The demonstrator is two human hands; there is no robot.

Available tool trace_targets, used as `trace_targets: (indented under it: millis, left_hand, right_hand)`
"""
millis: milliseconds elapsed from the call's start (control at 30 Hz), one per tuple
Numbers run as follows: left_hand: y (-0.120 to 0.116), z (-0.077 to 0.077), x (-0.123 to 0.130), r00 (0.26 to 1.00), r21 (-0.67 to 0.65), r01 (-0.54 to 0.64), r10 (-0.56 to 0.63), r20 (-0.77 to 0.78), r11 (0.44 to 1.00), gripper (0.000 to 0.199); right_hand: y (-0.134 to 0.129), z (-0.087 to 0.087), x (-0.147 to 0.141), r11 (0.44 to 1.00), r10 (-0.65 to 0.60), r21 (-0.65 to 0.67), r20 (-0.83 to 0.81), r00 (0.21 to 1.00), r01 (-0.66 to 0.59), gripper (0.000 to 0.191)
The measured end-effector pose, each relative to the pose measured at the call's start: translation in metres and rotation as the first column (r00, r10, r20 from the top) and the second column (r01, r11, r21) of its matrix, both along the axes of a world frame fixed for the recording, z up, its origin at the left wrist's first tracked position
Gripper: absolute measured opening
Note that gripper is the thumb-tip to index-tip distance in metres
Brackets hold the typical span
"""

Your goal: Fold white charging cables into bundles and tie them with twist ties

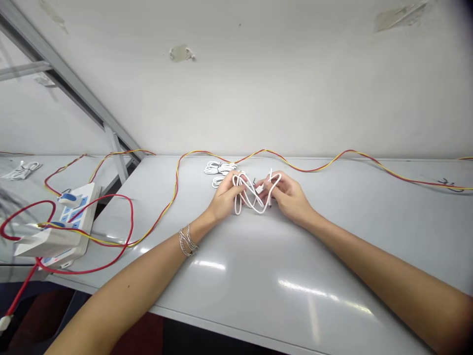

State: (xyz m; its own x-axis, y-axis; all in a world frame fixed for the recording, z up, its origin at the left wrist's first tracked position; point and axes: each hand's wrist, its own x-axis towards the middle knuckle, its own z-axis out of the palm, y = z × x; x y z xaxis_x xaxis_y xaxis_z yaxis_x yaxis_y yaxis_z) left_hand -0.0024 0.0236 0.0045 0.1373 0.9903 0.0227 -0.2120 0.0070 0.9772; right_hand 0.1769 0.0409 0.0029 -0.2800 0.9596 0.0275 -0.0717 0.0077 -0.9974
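Observation:
A white charging cable [254, 201] hangs in loose loops between my two hands, above the grey table. My left hand [225, 196] is closed on the loops at their left side, thumb on top. Opposite it, my right hand [288, 195] pinches the cable near a white plug [260, 188] and the loop on that side. Behind my left hand lies a tied bundle of white cable [218, 167], with a second white coil [217, 182] partly hidden by that hand. A small black twist tie [253, 182] shows between the hands.
A red and yellow wire [312, 170] runs along the table's back edge by the wall. On the left, a white power strip [79, 207] holds plugs, with a red cord [132, 217] looping over the table [236, 276]. Black ties [447, 183] lie far right; another white bundle [22, 170] lies far left.

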Motion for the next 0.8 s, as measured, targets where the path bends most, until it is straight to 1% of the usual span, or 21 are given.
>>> trace_targets:
  millis: [133, 233, 300, 367, 400, 433, 533, 567, 600, 700, 800]
  left_hand:
    - [-0.001, 0.000, 0.002, 0.998, 0.041, -0.051, 0.051, -0.020, 0.998, 0.037]
    - [-0.004, 0.000, 0.004, 0.992, 0.118, -0.066, 0.078, -0.102, 0.991, 0.055]
    - [-0.006, -0.001, 0.004, 0.977, 0.187, -0.075, 0.110, -0.182, 0.979, 0.067]
    - [-0.007, -0.003, 0.004, 0.952, 0.261, -0.069, 0.142, -0.270, 0.963, 0.074]
    - [-0.007, -0.005, 0.003, 0.940, 0.300, -0.058, 0.154, -0.306, 0.952, 0.073]
    - [-0.007, -0.006, 0.003, 0.926, 0.336, -0.038, 0.160, -0.343, 0.941, 0.066]
    - [-0.006, -0.007, 0.002, 0.886, 0.409, 0.027, 0.168, -0.433, 0.912, 0.029]
    - [-0.005, -0.006, 0.001, 0.877, 0.425, 0.038, 0.173, -0.448, 0.905, 0.020]
    - [-0.005, -0.006, 0.001, 0.878, 0.431, 0.038, 0.176, -0.446, 0.902, 0.016]
    - [-0.002, -0.004, 0.001, 0.927, 0.404, -0.019, 0.168, -0.336, 0.914, 0.019]
    - [-0.001, -0.003, 0.002, 0.950, 0.356, -0.116, 0.209, -0.234, 0.927, 0.028]
  right_hand:
    - [-0.003, -0.004, 0.001, 0.995, 0.021, 0.092, 0.045, 0.999, -0.025, 0.037]
    - [-0.006, -0.006, 0.003, 0.976, 0.031, 0.212, 0.129, 0.991, -0.058, 0.028]
    - [-0.009, -0.006, 0.004, 0.957, -0.017, 0.288, 0.164, 0.986, -0.031, 0.026]
    - [-0.011, -0.005, 0.004, 0.943, -0.072, 0.332, 0.173, 0.982, 0.010, 0.024]
    - [-0.011, -0.005, 0.003, 0.940, -0.080, 0.340, 0.176, 0.981, 0.016, 0.024]
    - [-0.011, -0.005, 0.003, 0.940, -0.070, 0.340, 0.180, 0.981, 0.004, 0.023]
    - [-0.010, -0.006, 0.003, 0.954, 0.024, 0.288, 0.185, 0.982, -0.078, 0.024]
    - [-0.010, -0.006, 0.002, 0.961, 0.044, 0.263, 0.171, 0.984, -0.089, 0.025]
    - [-0.009, -0.005, 0.002, 0.968, 0.050, 0.237, 0.152, 0.987, -0.086, 0.026]
    - [-0.007, -0.004, 0.002, 0.980, -0.006, 0.197, 0.101, 0.995, -0.014, 0.031]
    - [-0.005, -0.004, 0.003, 0.970, -0.075, 0.238, 0.097, 0.992, 0.050, 0.032]
